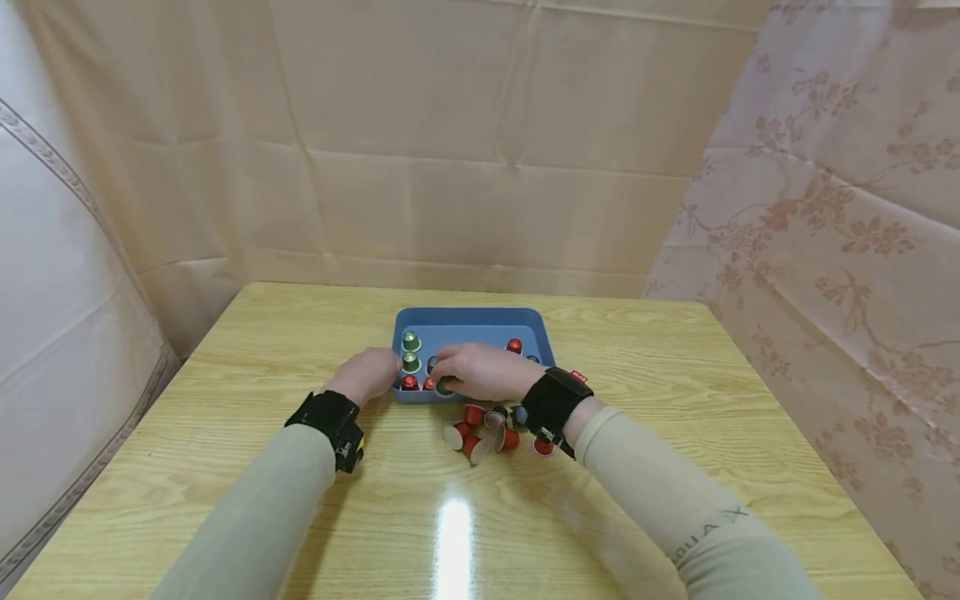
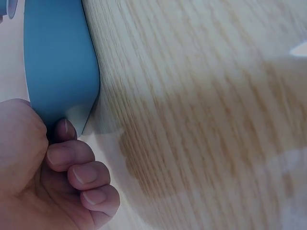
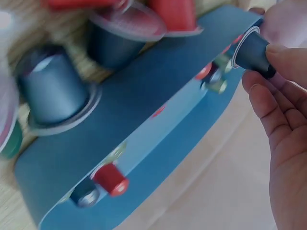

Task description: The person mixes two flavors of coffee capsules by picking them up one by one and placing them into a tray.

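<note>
My left hand (image 1: 366,373) grips the left side of a blue tray (image 1: 468,316), its thumb at the rim and its fingers curled against the outer wall (image 2: 60,57). Over the tray's front left part, my right hand (image 1: 483,372) pinches a dark blue coffee capsule (image 3: 253,51) between thumb and fingers. Along the tray's left side stand a green capsule (image 1: 411,341), another green capsule (image 1: 411,362) and a red capsule (image 1: 408,382). Farther right inside is a red capsule (image 1: 513,345). The right hand hides the tray's middle.
In front of the tray, several loose capsules lie in a heap on the wooden table (image 1: 300,333), among them a red capsule (image 1: 474,414) and a dark blue capsule (image 3: 53,88). A beige curtain (image 1: 450,167) hangs behind the table.
</note>
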A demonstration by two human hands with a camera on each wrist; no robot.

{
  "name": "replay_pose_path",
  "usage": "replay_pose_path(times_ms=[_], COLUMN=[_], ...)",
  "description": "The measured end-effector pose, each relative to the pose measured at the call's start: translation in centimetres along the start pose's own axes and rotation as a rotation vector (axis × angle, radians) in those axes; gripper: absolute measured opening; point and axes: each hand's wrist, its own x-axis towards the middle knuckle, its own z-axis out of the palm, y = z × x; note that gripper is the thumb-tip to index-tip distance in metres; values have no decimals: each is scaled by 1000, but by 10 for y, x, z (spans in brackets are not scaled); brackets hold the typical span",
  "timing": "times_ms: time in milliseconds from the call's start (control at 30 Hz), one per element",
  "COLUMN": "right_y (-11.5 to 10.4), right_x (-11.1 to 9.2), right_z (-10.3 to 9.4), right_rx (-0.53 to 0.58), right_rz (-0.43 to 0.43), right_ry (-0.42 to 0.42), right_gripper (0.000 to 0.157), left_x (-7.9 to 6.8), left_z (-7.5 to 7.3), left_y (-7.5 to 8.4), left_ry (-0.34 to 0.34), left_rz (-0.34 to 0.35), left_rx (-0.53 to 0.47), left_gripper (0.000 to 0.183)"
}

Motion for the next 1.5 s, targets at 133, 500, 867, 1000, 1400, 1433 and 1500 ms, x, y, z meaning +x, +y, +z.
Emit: replay_pose_path(times_ms=[133,500,867,1000,1400,1433,1500], right_y=[14,30,32,33,13,11,9], right_x=[-8,-15,-15,-15,-13,-13,-13], right_z=[0,6,11,11,6,6,6], right_rx=[-16,-98,-108,-105,64,71,88], right_rz=[35,151,200,175,39,44,45], right_ry=[27,58,36,55,-93,-112,-143], right_gripper=[19,20,22,20,20,20,20], left_x=[-1,2,3,5,7,7,7], left_z=[0,2,1,2,4,4,4], left_y=[1,1,1,0,-2,-2,-2], left_ry=[-9,-13,-26,-26,-25,-24,-24], left_rz=[-34,-51,-58,-55,-53,-52,-53], left_rx=[-27,-37,-64,-52,-39,-36,-40], left_gripper=[27,27,27,27,29,29,29])
